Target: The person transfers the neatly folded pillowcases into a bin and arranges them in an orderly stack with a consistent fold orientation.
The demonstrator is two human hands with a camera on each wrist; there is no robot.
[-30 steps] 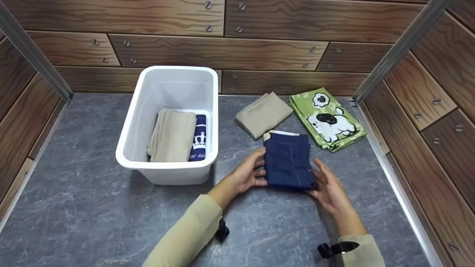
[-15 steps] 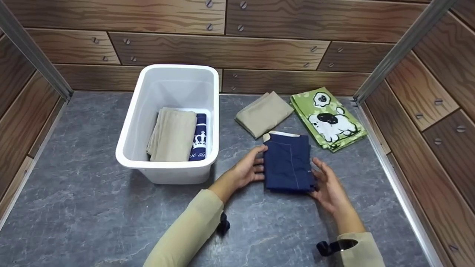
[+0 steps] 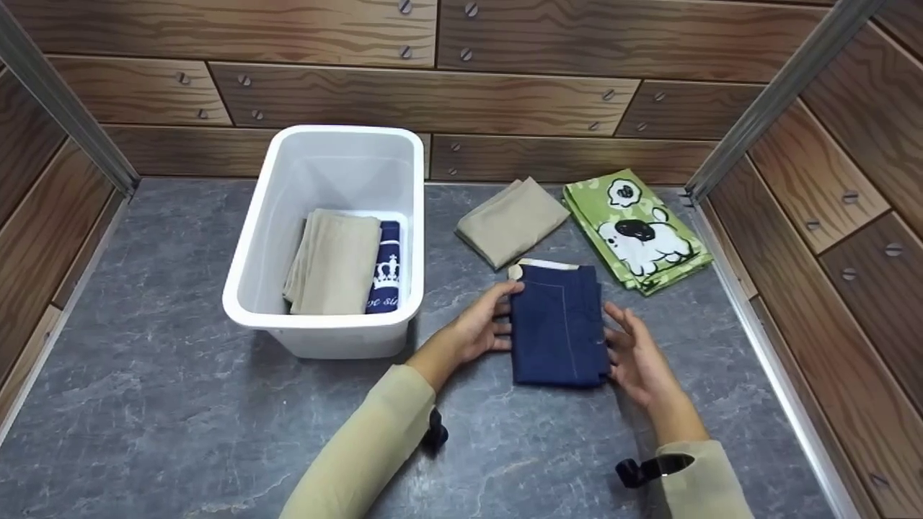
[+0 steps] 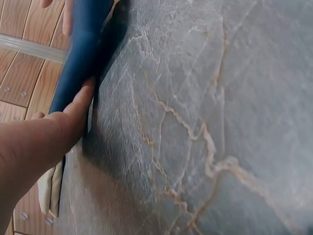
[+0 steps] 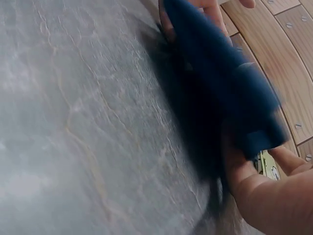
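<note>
Folded navy pants, with pale stitching and a cream strip at the far edge, are held between both hands. My left hand grips their left edge; the left wrist view shows its thumb along the near side of the navy cloth. At the right edge my right hand holds the pants with thumb and fingers on opposite sides. In the right wrist view the cloth looks tilted, with a dark shadow on the surface beneath. Fingertips behind the cloth are partly hidden.
A white tub on the left contains folded beige cloths and a navy cloth with a crown print. Behind the pants lie a folded beige cloth and a green dog-print cloth. Wood-patterned walls enclose the grey surface.
The pants' near edge has come slightly toward me, and the pants sit a little straighter. The right hand has shifted slightly with them. The tub and other cloths stay put.
</note>
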